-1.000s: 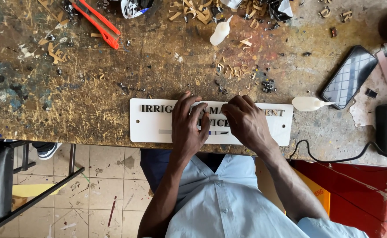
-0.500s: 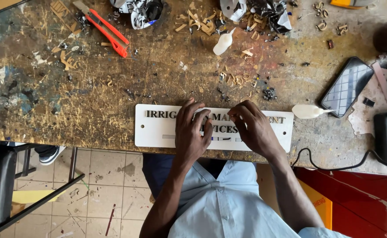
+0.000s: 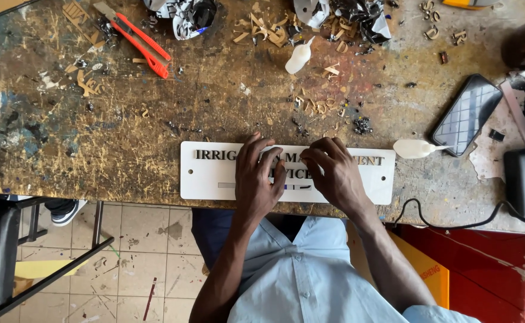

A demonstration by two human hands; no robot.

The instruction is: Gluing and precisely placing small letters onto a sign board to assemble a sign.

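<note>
A long white sign plate (image 3: 208, 176) with raised dark letters lies at the near edge of a worn wooden workbench (image 3: 154, 113). My left hand (image 3: 257, 179) lies flat on the middle of the plate, fingers spread over the letters. My right hand (image 3: 333, 173) rests beside it, fingertips pressing down on the letter rows. Both hands cover the middle of the lettering. Neither hand holds anything loose that I can see.
A small white glue bottle (image 3: 415, 148) lies just right of the plate; another (image 3: 299, 58) lies farther back. A red utility knife (image 3: 140, 42), a phone (image 3: 467, 113), wood scraps and cut letters (image 3: 310, 103) litter the bench. A black cable (image 3: 448, 222) hangs off the edge.
The hands have barely shifted on the plate; the fingers of both have adjusted slightly over the letters. The view has moved a little.
</note>
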